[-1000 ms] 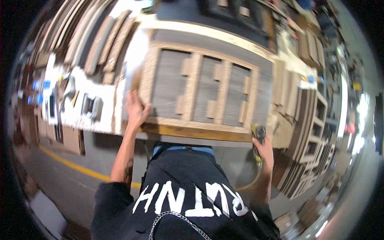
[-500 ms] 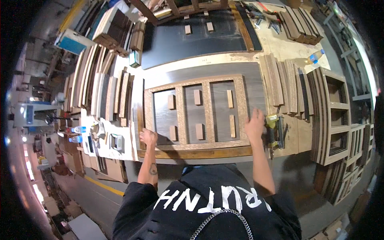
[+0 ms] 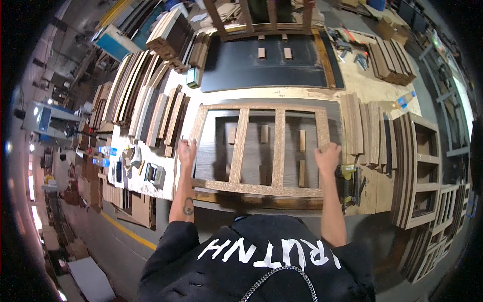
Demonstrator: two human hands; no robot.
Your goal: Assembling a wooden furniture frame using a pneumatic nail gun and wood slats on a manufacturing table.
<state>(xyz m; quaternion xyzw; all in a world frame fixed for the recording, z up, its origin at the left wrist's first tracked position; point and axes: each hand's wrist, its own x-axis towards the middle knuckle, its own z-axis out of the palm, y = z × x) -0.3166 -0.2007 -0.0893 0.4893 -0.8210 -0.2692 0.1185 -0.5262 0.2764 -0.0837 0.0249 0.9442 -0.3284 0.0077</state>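
A light-brown wooden frame with three openings is held up level in both my hands, its shadow falling on the grey wood-grain panel beneath. My left hand is closed on the frame's left side. On the right side, my right hand grips the opposite edge with bent fingers. Through the openings show small wooden blocks on the panel, among them a left one, a middle one and a paler right one.
Right of the panel lies a green-and-black nail gun. Wood strips and stacked frames stand farther right; more strips lie left. Across the bench are a black panel and a dark upright frame, with a person behind.
Both hands have raised the frame off the grey panel, and shadows now spread beneath it. My right hand has closed on its edge. The head view has shifted, showing more of the far side.
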